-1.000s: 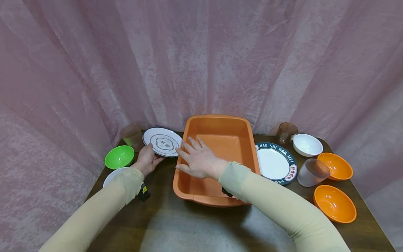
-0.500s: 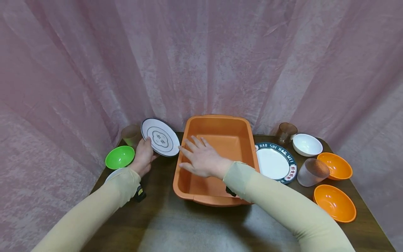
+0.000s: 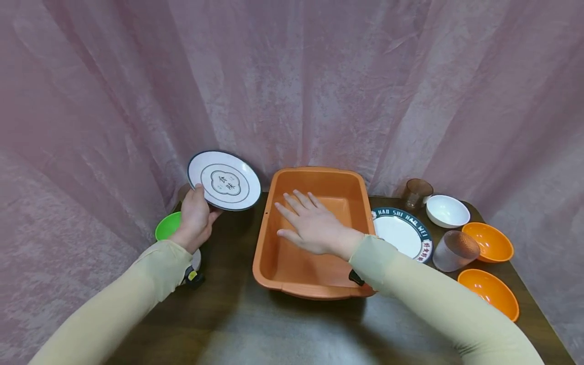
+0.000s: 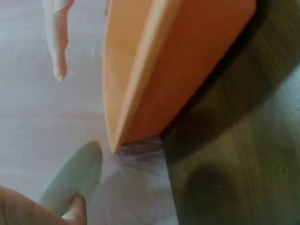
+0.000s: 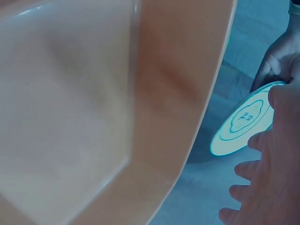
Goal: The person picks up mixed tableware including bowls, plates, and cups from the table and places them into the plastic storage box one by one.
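A white plate (image 3: 242, 182) with a dark rim and printed characters is tilted in the air, left of the orange basin. My left hand (image 3: 193, 218) grips its near left edge, thumb on top and fingers underneath; in the left wrist view the plate (image 4: 70, 176) appears nearly edge-on. Over the orange basin (image 3: 315, 290) my right hand (image 3: 317, 225) hovers with fingers spread and holds nothing. From the right wrist, the basin's inner wall (image 5: 164, 93) fills much of the view, and the plate (image 5: 243, 119) shows beyond its rim.
Behind my left hand and sleeve are a partly hidden green bowl (image 3: 166, 226) and a white dish (image 3: 196, 259). Right of the basin lie a green-rimmed plate (image 3: 397, 233), a brown cup (image 3: 417, 193), a white bowl (image 3: 447, 211), a clear cup (image 3: 455, 251) and orange bowls (image 3: 490, 294).
My left hand has lifted the plate up and leftward from beside the basin, tilting it on the way. The right hand has drifted right, away from the basin's left rim.
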A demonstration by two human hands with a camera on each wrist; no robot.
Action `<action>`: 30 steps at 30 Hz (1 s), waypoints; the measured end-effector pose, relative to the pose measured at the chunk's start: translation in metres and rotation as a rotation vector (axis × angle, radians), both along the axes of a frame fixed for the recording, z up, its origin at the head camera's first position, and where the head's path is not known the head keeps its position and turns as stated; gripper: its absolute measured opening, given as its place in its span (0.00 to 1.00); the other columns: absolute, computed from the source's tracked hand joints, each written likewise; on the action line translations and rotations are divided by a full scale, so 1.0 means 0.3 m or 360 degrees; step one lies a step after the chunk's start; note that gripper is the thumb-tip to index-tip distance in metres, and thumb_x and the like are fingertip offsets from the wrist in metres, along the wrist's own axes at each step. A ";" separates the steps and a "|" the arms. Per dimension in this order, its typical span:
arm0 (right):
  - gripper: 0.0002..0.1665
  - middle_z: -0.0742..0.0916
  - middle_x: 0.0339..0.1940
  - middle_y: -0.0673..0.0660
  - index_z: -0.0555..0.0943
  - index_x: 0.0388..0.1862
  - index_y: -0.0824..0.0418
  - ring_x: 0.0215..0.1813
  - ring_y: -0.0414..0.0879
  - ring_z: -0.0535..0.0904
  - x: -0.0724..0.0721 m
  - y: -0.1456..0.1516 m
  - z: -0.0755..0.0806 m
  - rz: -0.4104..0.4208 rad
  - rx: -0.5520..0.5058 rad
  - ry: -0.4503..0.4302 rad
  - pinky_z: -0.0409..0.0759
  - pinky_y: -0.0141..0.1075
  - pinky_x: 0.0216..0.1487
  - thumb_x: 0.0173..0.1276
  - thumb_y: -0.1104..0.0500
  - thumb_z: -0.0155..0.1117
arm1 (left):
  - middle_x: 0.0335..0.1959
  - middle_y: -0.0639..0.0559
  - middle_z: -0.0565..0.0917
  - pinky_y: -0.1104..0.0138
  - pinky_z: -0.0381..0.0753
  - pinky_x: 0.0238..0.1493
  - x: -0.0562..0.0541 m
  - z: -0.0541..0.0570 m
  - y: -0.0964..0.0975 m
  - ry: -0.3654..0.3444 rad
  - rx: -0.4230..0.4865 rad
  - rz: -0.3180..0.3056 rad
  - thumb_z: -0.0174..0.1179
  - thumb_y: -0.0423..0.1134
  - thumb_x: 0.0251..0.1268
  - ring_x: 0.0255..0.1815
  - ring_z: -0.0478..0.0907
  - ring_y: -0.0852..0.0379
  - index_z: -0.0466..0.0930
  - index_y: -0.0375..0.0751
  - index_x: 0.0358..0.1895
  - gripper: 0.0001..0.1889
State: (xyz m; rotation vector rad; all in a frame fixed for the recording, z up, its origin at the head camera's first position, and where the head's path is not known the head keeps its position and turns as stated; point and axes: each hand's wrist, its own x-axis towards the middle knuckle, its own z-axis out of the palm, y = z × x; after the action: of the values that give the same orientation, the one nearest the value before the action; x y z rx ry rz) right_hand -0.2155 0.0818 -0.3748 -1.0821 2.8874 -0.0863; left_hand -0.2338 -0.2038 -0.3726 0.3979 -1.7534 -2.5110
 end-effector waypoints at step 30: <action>0.40 0.64 0.81 0.64 0.49 0.84 0.60 0.82 0.61 0.59 0.063 0.409 0.063 -0.0666 -0.1496 -0.0898 0.56 0.58 0.80 0.84 0.37 0.32 | 0.71 0.46 0.75 0.54 0.77 0.67 0.084 0.033 0.325 -0.0255 0.0329 -0.0504 0.34 0.54 0.85 0.66 0.77 0.51 0.51 0.54 0.81 0.28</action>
State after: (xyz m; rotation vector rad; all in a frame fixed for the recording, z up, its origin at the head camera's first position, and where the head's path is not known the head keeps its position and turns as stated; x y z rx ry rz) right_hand -0.1965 0.2044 -0.3558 -0.3300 2.4321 -1.5773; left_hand -0.2088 -0.1063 -0.3626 0.3663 -1.7348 -2.9748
